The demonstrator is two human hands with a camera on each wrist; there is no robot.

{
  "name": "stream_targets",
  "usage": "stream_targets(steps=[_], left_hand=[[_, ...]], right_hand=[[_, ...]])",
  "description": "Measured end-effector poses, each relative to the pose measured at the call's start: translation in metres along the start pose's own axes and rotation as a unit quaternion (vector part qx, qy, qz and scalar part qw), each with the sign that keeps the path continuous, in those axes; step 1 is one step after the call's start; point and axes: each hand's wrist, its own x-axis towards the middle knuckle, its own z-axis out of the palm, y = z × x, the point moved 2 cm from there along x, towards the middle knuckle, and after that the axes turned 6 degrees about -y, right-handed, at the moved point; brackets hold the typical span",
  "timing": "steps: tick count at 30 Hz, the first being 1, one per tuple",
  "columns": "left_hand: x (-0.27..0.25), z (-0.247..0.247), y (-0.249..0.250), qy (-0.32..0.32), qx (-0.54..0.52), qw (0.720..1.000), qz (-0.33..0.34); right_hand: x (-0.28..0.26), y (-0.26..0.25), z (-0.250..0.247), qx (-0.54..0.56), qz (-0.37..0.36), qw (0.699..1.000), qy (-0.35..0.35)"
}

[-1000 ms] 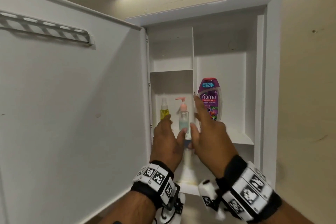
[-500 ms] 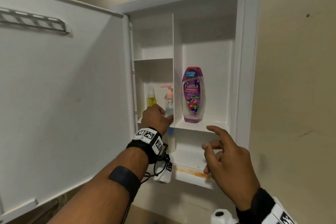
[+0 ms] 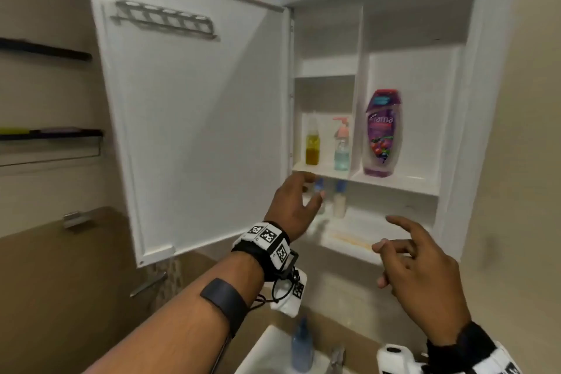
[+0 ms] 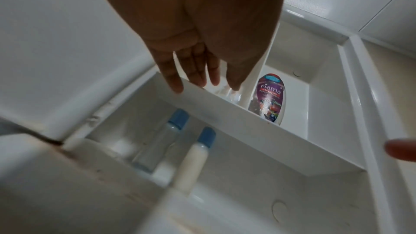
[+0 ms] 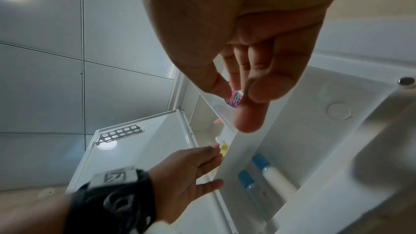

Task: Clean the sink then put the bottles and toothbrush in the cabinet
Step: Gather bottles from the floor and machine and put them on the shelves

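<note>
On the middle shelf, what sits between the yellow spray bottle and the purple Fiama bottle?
The pink-pump bottle and the white divider stand between the yellow spray bottle and the purple Fiama bottle, clearest in the head view.

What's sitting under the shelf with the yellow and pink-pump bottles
Two blue-capped bottles stand in the compartment under that shelf, one clear, one milky white. In the head view the left hand covers part of the clear one. Nothing else shows there.

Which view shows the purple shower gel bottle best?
The head view: the purple shower gel bottle stands whole and upright on its shelf. The left wrist view shows most of it from below; the right wrist view shows only a sliver behind fingers.
</note>
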Motion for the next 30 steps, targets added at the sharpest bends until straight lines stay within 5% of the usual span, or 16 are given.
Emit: stream_targets(steps=[4,9,16,23,30], left_hand=[[-0.081,-0.03,-0.04,-0.068,0.02,0.997,-0.042],[-0.237,-0.084,-0.139,-0.146,0.048,0.967,-0.203],[-0.543,-0.17,-0.26,-0.157,0.068,0.862,-0.478],[-0.771,-0.26,-0.263,-0.097,0.082,0.737,-0.664],[-0.843,-0.304,-0.239,-0.018,0.082,0.674,-0.734]], right_hand=[[-0.029,-0.01,0.04,0.004,-0.018,0.999,-0.046],[-0.081,0.001,0.146,0.002,0.032,0.984,-0.174],[-0.197,0.057,0.304,-0.032,0.131,0.912,-0.387],[-0.304,0.087,0.414,-0.039,0.205,0.846,-0.49],[-0.351,0.056,0.5,-0.037,0.222,0.788,-0.573]])
